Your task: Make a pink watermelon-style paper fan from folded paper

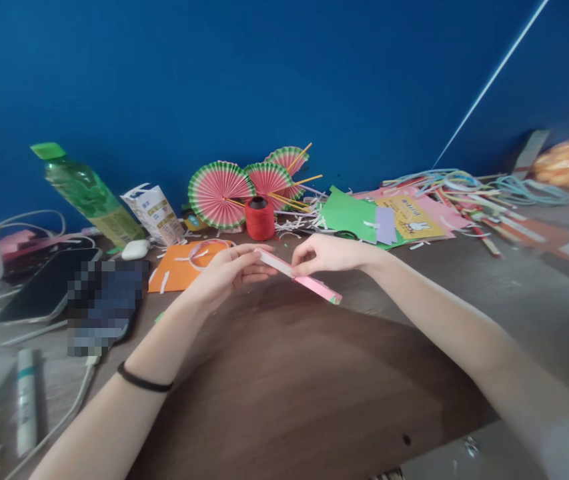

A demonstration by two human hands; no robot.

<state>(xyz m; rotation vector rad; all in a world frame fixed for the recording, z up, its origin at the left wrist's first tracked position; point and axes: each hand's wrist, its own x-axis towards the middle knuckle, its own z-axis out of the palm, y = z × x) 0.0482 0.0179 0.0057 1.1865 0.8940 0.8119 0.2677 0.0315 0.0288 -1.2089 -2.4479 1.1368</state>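
Observation:
Both my hands hold a folded pink paper strip just above the brown table. My left hand pinches its left end with fingers closed. My right hand grips the strip near its middle from above, fingers closed too. The strip's right end, edged in green, sticks out free toward the lower right. Behind my hands stands a red thread spool, and behind that lie three pink-and-green paper fans with yellow sticks.
An orange sheet lies behind my left hand. At left are a green bottle, a small carton, phones, cables and a white tube. Coloured paper sheets and strips cover the right back.

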